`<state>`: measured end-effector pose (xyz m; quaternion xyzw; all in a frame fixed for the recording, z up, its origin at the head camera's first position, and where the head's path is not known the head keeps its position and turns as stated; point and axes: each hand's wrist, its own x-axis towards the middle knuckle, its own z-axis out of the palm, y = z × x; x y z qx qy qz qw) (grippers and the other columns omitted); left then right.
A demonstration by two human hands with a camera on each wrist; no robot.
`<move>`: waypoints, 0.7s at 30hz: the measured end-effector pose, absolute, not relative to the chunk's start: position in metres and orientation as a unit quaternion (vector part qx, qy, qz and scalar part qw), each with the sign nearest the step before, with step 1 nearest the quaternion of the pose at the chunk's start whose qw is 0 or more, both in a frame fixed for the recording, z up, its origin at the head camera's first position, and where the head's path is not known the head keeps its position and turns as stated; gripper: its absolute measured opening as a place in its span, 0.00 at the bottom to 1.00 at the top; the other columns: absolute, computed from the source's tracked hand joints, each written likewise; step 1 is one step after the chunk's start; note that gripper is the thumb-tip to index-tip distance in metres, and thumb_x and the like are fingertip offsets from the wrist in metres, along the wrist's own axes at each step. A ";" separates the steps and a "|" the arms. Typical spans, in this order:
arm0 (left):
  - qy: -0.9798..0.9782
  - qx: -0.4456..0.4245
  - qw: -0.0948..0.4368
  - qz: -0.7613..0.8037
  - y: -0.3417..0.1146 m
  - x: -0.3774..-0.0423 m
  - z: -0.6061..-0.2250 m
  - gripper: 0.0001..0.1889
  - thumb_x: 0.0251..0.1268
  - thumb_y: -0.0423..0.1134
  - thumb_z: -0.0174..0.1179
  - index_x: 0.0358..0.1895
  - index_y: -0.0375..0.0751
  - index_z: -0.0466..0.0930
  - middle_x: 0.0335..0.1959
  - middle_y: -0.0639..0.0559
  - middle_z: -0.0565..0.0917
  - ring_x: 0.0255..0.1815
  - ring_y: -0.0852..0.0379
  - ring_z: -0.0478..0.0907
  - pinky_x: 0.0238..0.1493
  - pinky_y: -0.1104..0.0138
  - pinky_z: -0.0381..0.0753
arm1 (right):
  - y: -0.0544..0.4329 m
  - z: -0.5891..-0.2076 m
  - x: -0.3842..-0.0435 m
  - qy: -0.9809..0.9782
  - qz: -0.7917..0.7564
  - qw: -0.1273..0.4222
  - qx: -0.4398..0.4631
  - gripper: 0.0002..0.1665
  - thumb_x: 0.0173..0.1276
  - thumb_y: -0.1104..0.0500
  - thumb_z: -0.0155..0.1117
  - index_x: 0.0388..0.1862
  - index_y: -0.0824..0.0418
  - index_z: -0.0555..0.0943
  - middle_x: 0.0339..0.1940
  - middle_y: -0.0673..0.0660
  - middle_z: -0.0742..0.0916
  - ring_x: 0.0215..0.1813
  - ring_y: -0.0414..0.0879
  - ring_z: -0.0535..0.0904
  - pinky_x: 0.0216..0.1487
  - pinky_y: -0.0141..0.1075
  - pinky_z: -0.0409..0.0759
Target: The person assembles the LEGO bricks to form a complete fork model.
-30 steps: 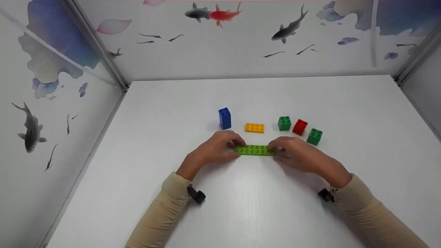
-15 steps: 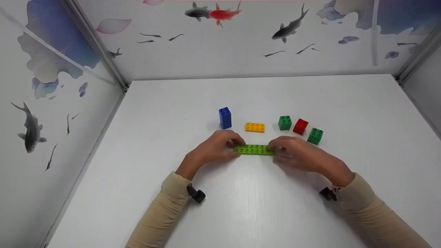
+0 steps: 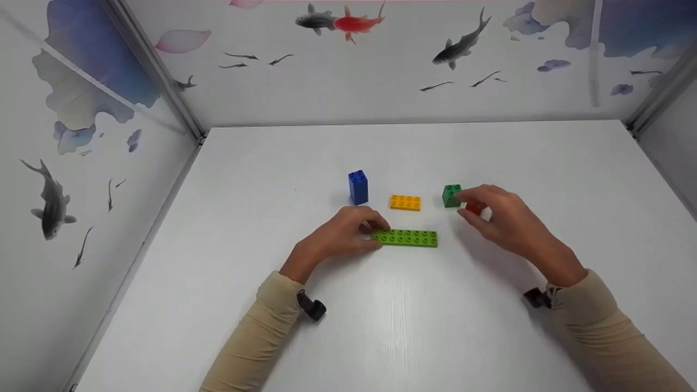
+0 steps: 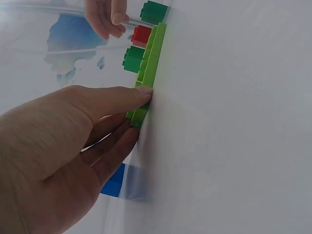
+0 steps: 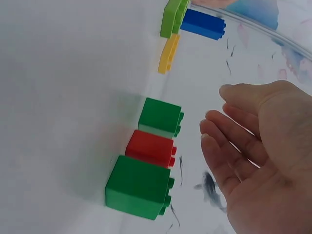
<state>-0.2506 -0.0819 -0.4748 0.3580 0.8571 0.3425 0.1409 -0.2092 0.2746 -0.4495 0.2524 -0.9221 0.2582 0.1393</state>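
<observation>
My left hand (image 3: 344,235) pinches the left end of a long lime-green toy building plate (image 3: 411,238) lying on the table, thumb on its near side and fingers on its far side. My right hand (image 3: 506,220) is over the bricks at the right, its fingers loosely bent with nothing between them. Just left of its fingertips stands a green brick (image 3: 451,200). Behind the thumb and index finger, a red brick (image 3: 475,207) is partly covered. The right wrist view has a second green brick (image 5: 139,187) beside the red one; in the head view the hand hides it.
A tall blue brick (image 3: 358,188) stands upright beyond my left hand. Flat on the table behind the lime-green plate lies a yellow plate (image 3: 405,202). White panels with painted fish (image 3: 359,23) border the white table (image 3: 403,337) at the back and sides.
My right hand has let go of the lime-green plate's right end and moved right and away from me, over the bricks. The left hand keeps its grip on the left end.
</observation>
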 end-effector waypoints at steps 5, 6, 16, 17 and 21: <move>0.856 0.357 0.142 0.345 -0.083 -0.252 -0.474 0.17 0.72 0.37 0.72 0.61 0.45 0.88 0.56 0.53 0.89 0.56 0.58 0.85 0.64 0.64 0.86 | 0.297 -0.451 -0.210 -0.922 0.268 0.160 0.228 0.23 0.67 0.68 0.79 0.61 0.61 0.86 0.51 0.57 0.91 0.49 0.52 0.87 0.49 0.16 0.79; 0.856 0.357 0.142 0.345 -0.083 -0.252 -0.474 0.17 0.72 0.37 0.72 0.61 0.45 0.88 0.56 0.54 0.88 0.56 0.58 0.85 0.64 0.64 0.86 | 0.301 -0.452 -0.210 -0.924 0.267 0.159 0.223 0.23 0.67 0.68 0.79 0.61 0.61 0.86 0.52 0.58 0.90 0.50 0.53 0.87 0.51 0.16 0.79; 0.855 0.355 0.145 0.349 -0.084 -0.252 -0.477 0.17 0.71 0.37 0.73 0.61 0.45 0.88 0.56 0.53 0.88 0.57 0.58 0.85 0.65 0.64 0.85 | 0.328 -0.461 -0.209 -0.938 0.252 0.136 0.193 0.24 0.69 0.63 0.79 0.62 0.60 0.84 0.54 0.59 0.88 0.54 0.54 0.84 0.52 0.24 0.80; 0.855 0.354 0.145 0.349 -0.084 -0.252 -0.477 0.17 0.71 0.37 0.73 0.61 0.45 0.88 0.56 0.53 0.88 0.57 0.58 0.85 0.65 0.64 0.85 | 0.330 -0.461 -0.209 -0.940 0.253 0.129 0.190 0.24 0.69 0.63 0.79 0.62 0.61 0.83 0.54 0.59 0.87 0.54 0.54 0.84 0.52 0.24 0.79; 0.855 0.356 0.144 0.350 -0.084 -0.252 -0.477 0.17 0.71 0.36 0.73 0.60 0.44 0.88 0.56 0.53 0.88 0.57 0.58 0.85 0.64 0.64 0.85 | 0.335 -0.462 -0.209 -0.948 0.252 0.090 0.172 0.25 0.71 0.59 0.78 0.64 0.61 0.82 0.56 0.60 0.87 0.56 0.55 0.82 0.52 0.34 0.82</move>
